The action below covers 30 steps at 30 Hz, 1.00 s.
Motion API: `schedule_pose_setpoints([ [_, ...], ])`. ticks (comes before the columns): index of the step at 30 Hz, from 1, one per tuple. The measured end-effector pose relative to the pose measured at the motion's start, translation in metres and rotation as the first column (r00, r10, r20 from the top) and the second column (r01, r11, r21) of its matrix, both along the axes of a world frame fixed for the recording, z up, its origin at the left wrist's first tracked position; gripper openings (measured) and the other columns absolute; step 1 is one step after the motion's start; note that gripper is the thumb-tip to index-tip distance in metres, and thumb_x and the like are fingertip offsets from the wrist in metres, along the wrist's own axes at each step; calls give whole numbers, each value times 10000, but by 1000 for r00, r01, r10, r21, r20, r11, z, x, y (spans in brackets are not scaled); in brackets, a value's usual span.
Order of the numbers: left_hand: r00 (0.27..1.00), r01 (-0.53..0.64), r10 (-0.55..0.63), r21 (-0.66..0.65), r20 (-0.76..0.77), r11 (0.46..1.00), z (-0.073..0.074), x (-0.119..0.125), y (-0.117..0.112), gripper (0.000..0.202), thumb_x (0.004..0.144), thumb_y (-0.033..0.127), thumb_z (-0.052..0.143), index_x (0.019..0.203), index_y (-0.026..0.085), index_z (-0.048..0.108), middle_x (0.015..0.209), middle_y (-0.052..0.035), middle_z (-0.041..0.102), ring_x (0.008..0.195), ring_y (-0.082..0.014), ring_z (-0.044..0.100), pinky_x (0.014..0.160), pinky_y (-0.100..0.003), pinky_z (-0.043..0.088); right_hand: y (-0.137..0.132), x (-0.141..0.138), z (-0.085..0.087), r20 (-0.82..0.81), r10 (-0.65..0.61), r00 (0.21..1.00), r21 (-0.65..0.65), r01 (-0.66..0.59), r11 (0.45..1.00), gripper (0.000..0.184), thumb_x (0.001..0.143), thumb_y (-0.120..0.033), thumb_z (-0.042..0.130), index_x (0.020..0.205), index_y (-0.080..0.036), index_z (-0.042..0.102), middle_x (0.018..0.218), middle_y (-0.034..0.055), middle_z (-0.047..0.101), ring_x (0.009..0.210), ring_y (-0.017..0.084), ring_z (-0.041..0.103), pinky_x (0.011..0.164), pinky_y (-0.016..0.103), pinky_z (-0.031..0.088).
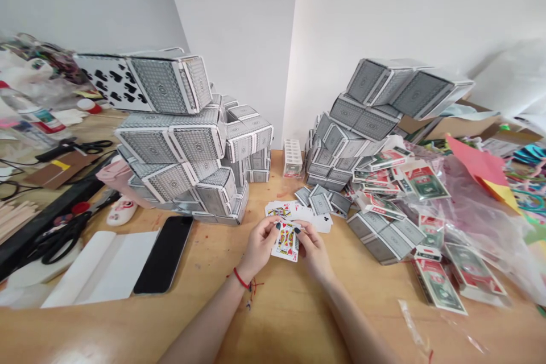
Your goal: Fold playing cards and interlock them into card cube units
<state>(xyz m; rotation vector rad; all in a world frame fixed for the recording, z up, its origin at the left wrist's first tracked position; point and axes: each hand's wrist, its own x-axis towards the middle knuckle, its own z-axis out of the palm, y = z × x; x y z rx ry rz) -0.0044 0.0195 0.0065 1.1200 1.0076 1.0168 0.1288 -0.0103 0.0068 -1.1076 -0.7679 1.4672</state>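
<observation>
A king of hearts playing card (286,243) is held face up between my two hands, low over the wooden table. My left hand (261,242) pinches its left side, thumb on the face; a red string bracelet circles that wrist. On the opposite side, my right hand (314,247) grips the card's upper right with thumb and fingers. Just beyond lie several loose face-up cards (321,222), partly covered by my fingers. Behind them, folded grey-backed cards (321,203) sit in a small pile. Whether more than one card is in my hands, I cannot tell.
Stacked blocks of folded cards rise at left (197,142) and right (358,116). Boxed card decks (439,284) and plastic wrapping (490,227) crowd the right. A black phone (164,256), white paper (104,267), black scissors (68,233) and a computer mouse (121,211) lie left.
</observation>
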Motion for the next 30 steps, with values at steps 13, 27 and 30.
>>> schedule_pose_setpoints([
  [13,998,8,1,131,-70,991,4,-3,-2,71,704,209,465,688,159,512,575,38,467,473,-67,393,465,-175,329,-2,1,8,-263,91,961,-68,-112,991,252,680,-413,521,826,-210,553,617,9,613,517,168,559,488,265,419],
  [27,979,125,-93,176,-180,976,10,-8,-2,217,741,331,508,811,155,613,819,-53,613,706,-145,539,622,-228,431,7,28,4,123,280,952,-67,-274,960,377,656,-525,593,613,-157,527,400,-75,414,324,37,277,326,165,172],
  [30,988,106,-99,54,-118,993,10,-7,3,292,726,324,532,941,151,625,909,-71,638,755,-165,568,657,-250,447,7,29,6,204,230,951,-17,-232,973,366,674,-511,583,651,-146,564,398,-65,433,328,45,305,334,171,204],
])
